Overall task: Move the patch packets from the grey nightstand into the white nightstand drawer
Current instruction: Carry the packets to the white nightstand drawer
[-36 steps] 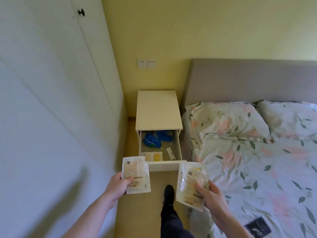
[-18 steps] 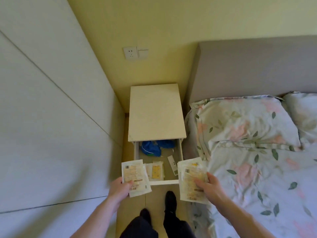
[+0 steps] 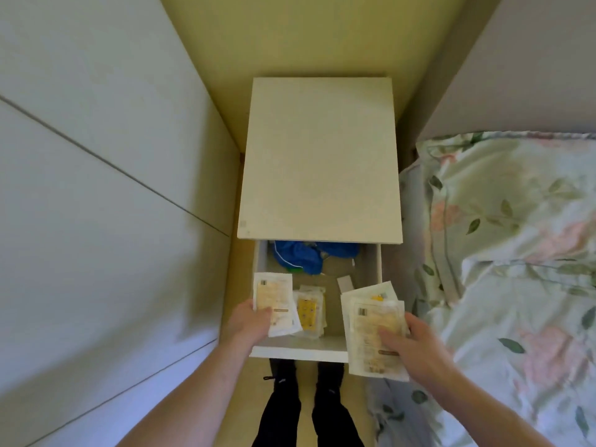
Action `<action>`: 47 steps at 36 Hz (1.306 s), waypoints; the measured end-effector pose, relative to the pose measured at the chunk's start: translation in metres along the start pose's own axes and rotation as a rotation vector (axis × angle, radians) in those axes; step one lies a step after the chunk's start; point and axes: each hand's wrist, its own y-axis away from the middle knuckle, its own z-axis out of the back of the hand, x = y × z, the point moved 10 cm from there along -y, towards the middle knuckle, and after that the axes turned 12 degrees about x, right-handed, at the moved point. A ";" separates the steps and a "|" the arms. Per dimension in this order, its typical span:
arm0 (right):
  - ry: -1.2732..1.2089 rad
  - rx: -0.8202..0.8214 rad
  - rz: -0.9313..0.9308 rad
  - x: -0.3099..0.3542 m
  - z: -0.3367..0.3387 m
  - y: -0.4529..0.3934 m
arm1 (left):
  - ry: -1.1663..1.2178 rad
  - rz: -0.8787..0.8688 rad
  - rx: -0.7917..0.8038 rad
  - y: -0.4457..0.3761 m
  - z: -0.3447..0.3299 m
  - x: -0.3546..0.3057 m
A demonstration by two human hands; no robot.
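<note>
Each grip holds patch packets: the left hand (image 3: 250,321) pinches one packet (image 3: 274,300) over the open drawer's (image 3: 300,348) left side, and the right hand (image 3: 409,341) clasps a fanned stack of packets (image 3: 371,321) above its right front corner. More packets (image 3: 308,309) and a blue cloth (image 3: 306,254) lie inside. The white nightstand (image 3: 319,156) stands between a pale wardrobe wall (image 3: 96,188) and the bed's floral pillow (image 3: 503,201).

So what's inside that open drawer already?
In the drawer: a blue cloth at the back, a yellow packet near the front, a small white strip. The back runs under the nightstand top, and the held packets cover part.
</note>
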 end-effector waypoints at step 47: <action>-0.109 0.014 -0.138 -0.059 -0.043 -0.118 | -1.433 -0.164 0.093 -0.120 -0.084 -0.007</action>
